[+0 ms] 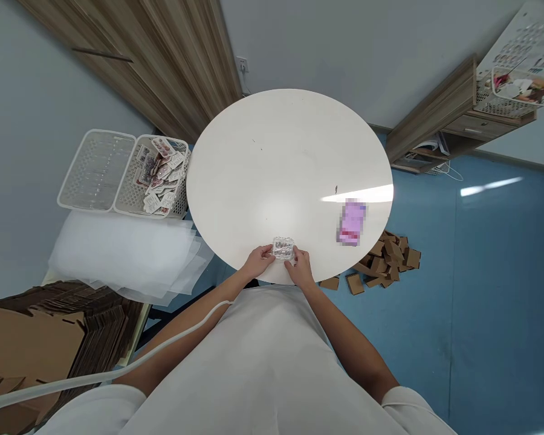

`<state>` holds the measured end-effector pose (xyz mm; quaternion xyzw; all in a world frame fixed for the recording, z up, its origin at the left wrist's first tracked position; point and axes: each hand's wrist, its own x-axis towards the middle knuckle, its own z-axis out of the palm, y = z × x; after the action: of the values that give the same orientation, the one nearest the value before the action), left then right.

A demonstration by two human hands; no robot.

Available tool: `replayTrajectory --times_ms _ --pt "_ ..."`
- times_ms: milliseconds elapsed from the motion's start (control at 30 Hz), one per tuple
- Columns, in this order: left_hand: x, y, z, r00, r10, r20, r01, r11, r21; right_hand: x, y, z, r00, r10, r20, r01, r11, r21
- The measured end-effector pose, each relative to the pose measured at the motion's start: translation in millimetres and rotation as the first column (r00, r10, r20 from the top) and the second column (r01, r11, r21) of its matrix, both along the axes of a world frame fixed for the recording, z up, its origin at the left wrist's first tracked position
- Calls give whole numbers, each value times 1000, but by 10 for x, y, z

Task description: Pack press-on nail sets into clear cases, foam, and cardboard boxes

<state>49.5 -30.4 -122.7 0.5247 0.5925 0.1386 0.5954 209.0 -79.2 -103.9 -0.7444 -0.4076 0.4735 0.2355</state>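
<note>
A small clear plastic case [283, 248] with small dark and reddish pieces inside rests at the near edge of the round white table [281, 163]. My left hand [259, 261] grips its left side with curled fingers. My right hand [300, 267] holds its right side the same way. Both hands sit close together just above the table edge.
A blurred pink and white item [352, 222] lies on the table's right side. Left of the table stand two white baskets [127, 175], one holding several packaged cards, above white foam sheets [122, 254] and flattened cardboard [49, 338]. Small brown boxes [383, 263] litter the blue floor.
</note>
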Motion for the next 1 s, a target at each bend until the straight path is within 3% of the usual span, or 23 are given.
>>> replayTrajectory --times_ms 167,333,500,700,833,1000 --pt "-170 98 81 999 38 18 -40 995 95 -253 198 81 1000 -26 -17 26 999 38" --pt "-558 379 161 993 106 -46 -94 974 208 -687 558 108 999 14 -51 -8 992 125" --pt "-1065 700 195 980 178 -90 -149 952 267 -1252 973 30 994 50 -101 -32 984 174" --pt "-1554 1027 103 962 251 -109 -197 911 363 -1896 1396 -101 995 65 -80 -46 973 225" --pt "-1700 1213 64 957 276 -92 -220 895 389 -2116 1611 -116 995 88 -42 -74 960 270" --pt "-1711 1311 73 951 307 -46 -270 891 366 -2167 1759 -76 989 148 10 -145 952 271"
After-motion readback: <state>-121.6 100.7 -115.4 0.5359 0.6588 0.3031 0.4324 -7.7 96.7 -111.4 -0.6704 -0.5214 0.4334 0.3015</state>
